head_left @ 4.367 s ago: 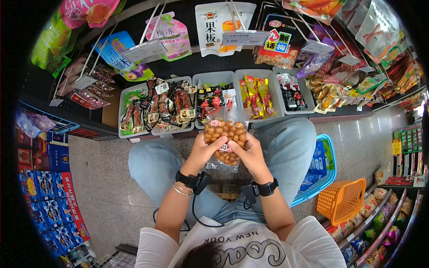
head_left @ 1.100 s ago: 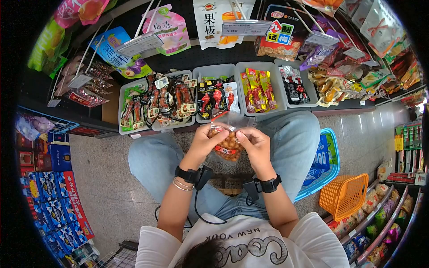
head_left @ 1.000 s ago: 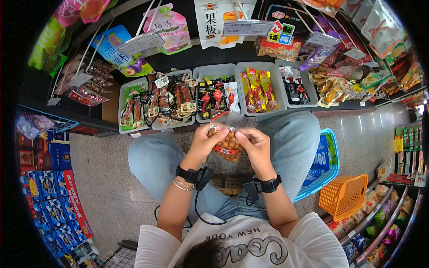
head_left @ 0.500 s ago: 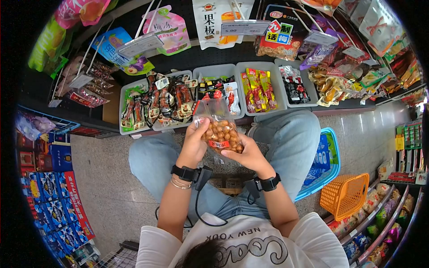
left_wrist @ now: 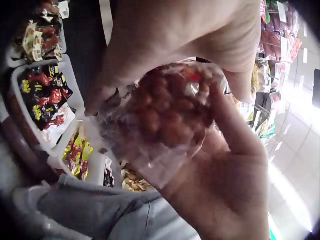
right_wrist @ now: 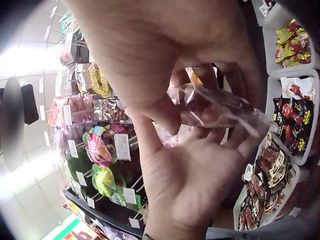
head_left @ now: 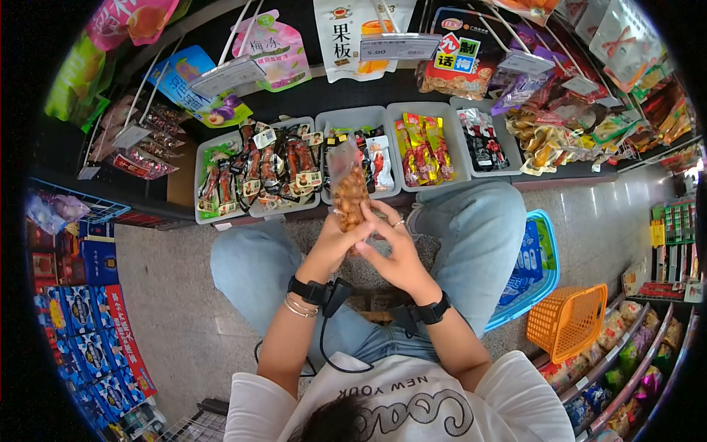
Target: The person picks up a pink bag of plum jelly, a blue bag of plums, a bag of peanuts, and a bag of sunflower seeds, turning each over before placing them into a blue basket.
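The clear plastic bag is packed with round brown snacks and shows a patch of red print, too blurred to read in the left wrist view. Gripped near its lower end by the left hand, it stands tilted, turned nearly edge-on to the head view, its flatter, unfilled top pointing away from the person.

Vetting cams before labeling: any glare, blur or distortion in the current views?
Head: strong fisheye curvature, black corners, 5.00 price tag legible. Left wrist: bag of round brown snacks soft and dim, ceiling light blown out. Right wrist: glare upper left, plus a smeared gray oval, unidentifiable.
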Motion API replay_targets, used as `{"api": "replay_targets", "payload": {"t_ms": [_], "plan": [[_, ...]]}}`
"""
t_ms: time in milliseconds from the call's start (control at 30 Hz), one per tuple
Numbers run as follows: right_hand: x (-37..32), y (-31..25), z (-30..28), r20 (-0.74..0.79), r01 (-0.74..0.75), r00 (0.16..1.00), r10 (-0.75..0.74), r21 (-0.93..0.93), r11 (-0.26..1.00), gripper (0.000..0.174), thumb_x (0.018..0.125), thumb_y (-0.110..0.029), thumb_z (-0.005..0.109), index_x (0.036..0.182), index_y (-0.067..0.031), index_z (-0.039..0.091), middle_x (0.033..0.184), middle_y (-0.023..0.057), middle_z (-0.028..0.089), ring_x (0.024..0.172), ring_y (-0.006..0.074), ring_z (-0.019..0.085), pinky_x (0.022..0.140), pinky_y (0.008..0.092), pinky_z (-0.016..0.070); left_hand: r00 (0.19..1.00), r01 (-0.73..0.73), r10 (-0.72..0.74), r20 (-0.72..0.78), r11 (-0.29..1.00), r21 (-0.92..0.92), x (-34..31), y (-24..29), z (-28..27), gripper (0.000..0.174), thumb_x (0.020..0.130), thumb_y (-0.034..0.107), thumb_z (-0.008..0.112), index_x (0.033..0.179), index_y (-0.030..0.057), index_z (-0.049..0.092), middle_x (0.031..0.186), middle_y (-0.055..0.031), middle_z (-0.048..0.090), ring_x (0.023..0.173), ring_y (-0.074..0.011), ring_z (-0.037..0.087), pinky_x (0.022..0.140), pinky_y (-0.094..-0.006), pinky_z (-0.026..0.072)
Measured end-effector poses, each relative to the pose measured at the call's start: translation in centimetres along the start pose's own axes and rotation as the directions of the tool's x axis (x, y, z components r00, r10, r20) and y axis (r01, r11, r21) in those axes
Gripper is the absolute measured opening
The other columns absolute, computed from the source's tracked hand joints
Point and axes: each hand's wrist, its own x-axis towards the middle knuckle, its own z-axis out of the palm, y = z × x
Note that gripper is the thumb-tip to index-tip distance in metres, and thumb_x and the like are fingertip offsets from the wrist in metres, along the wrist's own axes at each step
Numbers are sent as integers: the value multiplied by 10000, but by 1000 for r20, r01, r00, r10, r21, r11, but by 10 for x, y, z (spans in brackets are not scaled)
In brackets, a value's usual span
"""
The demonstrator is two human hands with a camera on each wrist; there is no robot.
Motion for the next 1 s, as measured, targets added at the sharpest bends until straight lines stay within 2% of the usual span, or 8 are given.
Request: {"api": "replay_targets", "payload": {"t_ms": [67, 133, 233, 267, 367, 567, 667, 1000], "plan": [[2, 8, -6, -40, -143, 988, 149, 128, 981, 556, 785, -120, 689, 1300, -81, 482, 1230, 123, 503, 1058, 227, 537, 897, 338, 433, 995, 37, -48, -91, 992, -120, 0, 6, 1, 421, 867, 203, 610, 1218, 18, 470, 1033, -61, 585, 900, -129, 596, 775, -282, 500], [2, 19, -7, -115, -242, 951, 287, 303, 922, 515, 797, -153, 691, 1266, -78, 493, 1193, 84, 543, 986, 188, 567, 843, 316, 448, 993, -11, -27, -119, 951, -308, 0, 9, 3, 365, 897, 162, 557, 1221, 17, 474, 1113, -79, 588, 966, -156, 604, 813, -308, 502], [0, 26, -9, -150, -259, 944, 294, 214, 942, 523, 823, -150, 675, 1287, -56, 452, 1170, 78, 560, 960, 177, 580, 838, 312, 456, 995, 11, -46, -92, 940, -342, -2, 16, 6, 358, 913, 164, 542, 1229, 13, 471, 1145, -82, 582, 980, -158, 605, 837, -305, 491], [-2, 34, -10, -26, -290, 943, 331, 419, 860, 522, 842, -115, 659, 1298, -26, 420, 1149, 82, 571, 981, 158, 570, 848, 302, 461, 996, 14, -44, -81, 942, -336, -4, 18, 7, 361, 917, 171, 542, 1232, 12, 469, 1149, -82, 581, 979, -158, 605, 843, -302, 487], [0, 20, -15, 183, -373, 918, 351, 695, 615, 416, 845, -69, 651, 1214, -11, 465, 1103, 86, 586, 955, 139, 577, 831, 282, 476, 999, 21, -30, -30, 960, -278, -1, 13, 2, 365, 932, 199, 528, 1236, 6, 464, 1138, -73, 585, 984, -155, 599, 858, -301, 477], [0, 25, -13, 19, -306, 925, 379, 631, 713, 265, 812, -18, 677, 1008, -27, 500, 994, 58, 608, 873, 101, 586, 756, 238, 490, 973, -141, 122, -198, 987, -82, 8, 7, 7, 365, 911, 185, 581, 1210, -2, 487, 1119, -55, 593, 966, -117, 583, 856, -284, 462], [-2, 27, -11, -35, -259, 937, 349, 599, 758, 272, 797, -6, 690, 991, -28, 500, 962, 46, 611, 871, 89, 580, 756, 230, 483, 976, -130, 116, -186, 989, -68, 9, 5, 4, 371, 887, 169, 620, 1195, -1, 504, 1113, -53, 597, 964, -110, 578, 859, -272, 451], [0, 28, -12, 38, -327, 922, 386, 609, 723, 203, 822, -11, 664, 974, -24, 529, 957, 39, 617, 866, 82, 577, 774, 230, 472, 972, -120, 99, -211, 989, -89, 8, 6, 0, 356, 867, 147, 644, 1171, 2, 530, 1092, -58, 614, 962, -108, 580, 844, -260, 451]]}}
